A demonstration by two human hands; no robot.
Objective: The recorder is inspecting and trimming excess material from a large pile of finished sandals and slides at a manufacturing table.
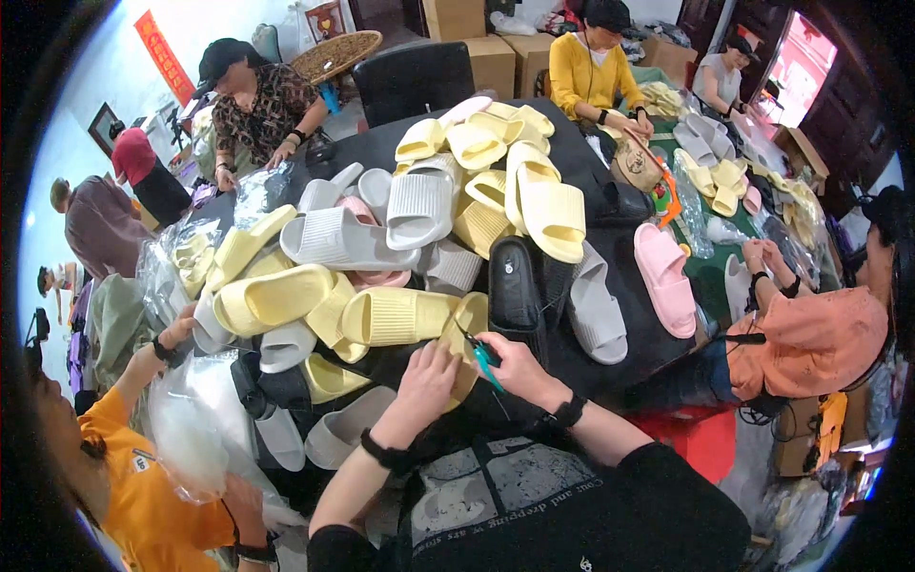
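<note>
My left hand [429, 383] is closed on the near edge of a yellow slide slipper [470, 313], which stands tilted at the table's front edge. In my right hand [520, 370] is a small pair of snips [487, 362] with teal handles, its dark blades against the slipper's rim. Just beyond my left hand lies another yellow slipper [396, 317] with a ribbed strap. A black slipper [516, 283] stands past my right hand, with a grey slipper [599, 305] beside it.
Yellow, grey and pink slippers are heaped over the black table [658, 367]. A pink slipper [664, 279] lies toward the right. At my left, a person in orange [157, 486] reaches into the pile near plastic bags [191, 419]. Other people work around the tables.
</note>
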